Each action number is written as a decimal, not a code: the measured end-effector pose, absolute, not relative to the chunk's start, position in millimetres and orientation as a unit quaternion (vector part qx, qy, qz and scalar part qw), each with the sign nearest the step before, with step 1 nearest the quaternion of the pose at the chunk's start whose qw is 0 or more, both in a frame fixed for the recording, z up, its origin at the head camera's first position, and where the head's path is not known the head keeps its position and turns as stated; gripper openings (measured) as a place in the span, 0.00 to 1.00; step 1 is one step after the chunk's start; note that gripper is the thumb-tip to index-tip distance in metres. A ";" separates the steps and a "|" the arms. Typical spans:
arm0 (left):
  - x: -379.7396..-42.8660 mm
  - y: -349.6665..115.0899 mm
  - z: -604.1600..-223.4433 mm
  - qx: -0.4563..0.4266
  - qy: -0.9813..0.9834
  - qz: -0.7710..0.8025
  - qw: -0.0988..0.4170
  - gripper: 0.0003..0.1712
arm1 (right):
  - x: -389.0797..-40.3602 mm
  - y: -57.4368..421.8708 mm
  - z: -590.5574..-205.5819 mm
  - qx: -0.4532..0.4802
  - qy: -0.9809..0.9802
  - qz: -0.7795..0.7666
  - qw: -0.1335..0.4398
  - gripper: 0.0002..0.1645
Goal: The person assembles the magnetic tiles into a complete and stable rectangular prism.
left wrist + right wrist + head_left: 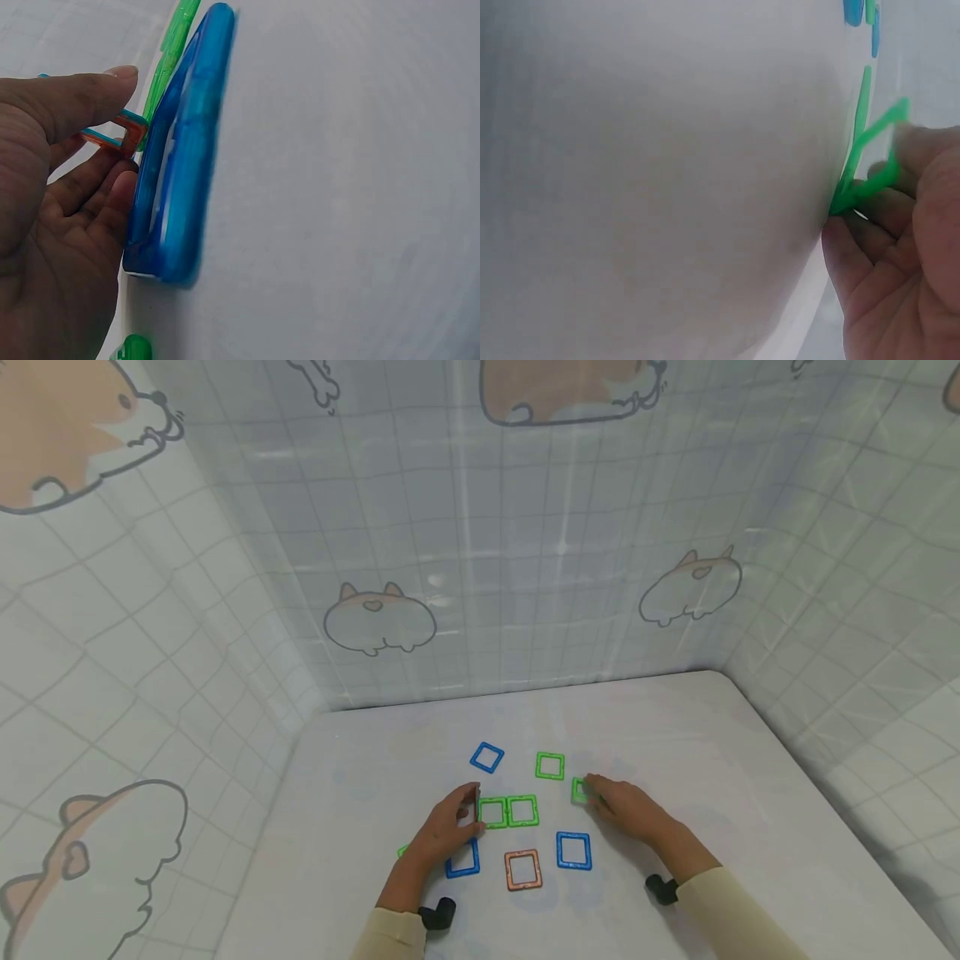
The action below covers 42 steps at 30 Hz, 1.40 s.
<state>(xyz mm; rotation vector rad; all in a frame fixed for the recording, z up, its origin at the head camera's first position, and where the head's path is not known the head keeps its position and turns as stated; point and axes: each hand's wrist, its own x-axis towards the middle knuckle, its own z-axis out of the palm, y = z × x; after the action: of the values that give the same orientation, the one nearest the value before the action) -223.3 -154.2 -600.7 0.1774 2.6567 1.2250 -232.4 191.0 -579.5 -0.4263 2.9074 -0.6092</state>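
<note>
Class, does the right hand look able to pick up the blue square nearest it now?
Probably not yet: nothing blocks the blue square, but the right hand holds a green square it would first have to release.

Behind the far edge of the white tabletop (322,827) hangs a grid-patterned back curtain (525,543) printed with cartoon dogs (379,622). A left curtain (172,685) and right curtain (855,618) line its side edges.
</note>
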 end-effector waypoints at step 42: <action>-224.6 -154.7 -602.2 0.059 0.904 0.410 0.103 0.41 | -234.6 195.7 -577.2 -0.123 0.937 -0.326 -0.032 0.15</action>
<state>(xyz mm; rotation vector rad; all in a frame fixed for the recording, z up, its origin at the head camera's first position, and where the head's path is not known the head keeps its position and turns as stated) -224.6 -154.7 -602.2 0.1737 2.6688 1.2103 -234.6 195.7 -577.2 -0.3933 3.0035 -1.0460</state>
